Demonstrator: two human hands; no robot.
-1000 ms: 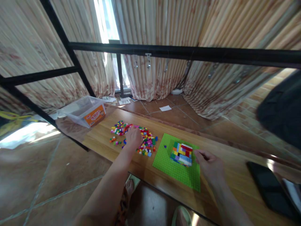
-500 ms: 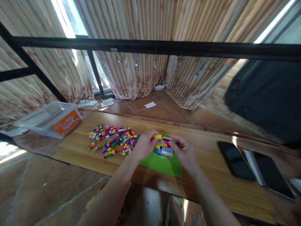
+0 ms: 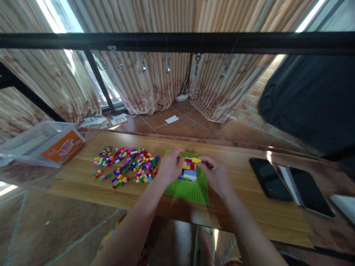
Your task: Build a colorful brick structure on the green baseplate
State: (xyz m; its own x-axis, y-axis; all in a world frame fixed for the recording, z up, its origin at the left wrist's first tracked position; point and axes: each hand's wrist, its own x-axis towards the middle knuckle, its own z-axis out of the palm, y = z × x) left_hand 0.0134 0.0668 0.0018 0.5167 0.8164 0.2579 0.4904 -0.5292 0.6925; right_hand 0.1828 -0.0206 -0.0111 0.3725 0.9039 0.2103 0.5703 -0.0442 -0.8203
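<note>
A green studded baseplate [image 3: 188,193] lies on the wooden table, carrying a small block build [image 3: 189,174] of red, yellow, blue and white bricks. Between the thumb and fingers of my right hand [image 3: 215,173] is a yellow brick [image 3: 196,160], held just over the build's far right corner. My left hand [image 3: 171,165] is at the build's left side, its thumb and fingers apart with nothing visible in them. Whether its fingertips touch the build I cannot tell. Left of the plate spreads a pile of loose coloured bricks [image 3: 141,167].
A clear plastic box [image 3: 33,147] with an orange label stands at the table's left end. To the right lie a black phone [image 3: 270,179] and another dark device [image 3: 310,190]. A dark metal bar [image 3: 177,42] crosses beyond the table, before striped curtains [image 3: 155,85].
The yellow brick has passed from my left fingers to my right fingers, across the build. My left hand has loosened. The whole view has shifted slightly.
</note>
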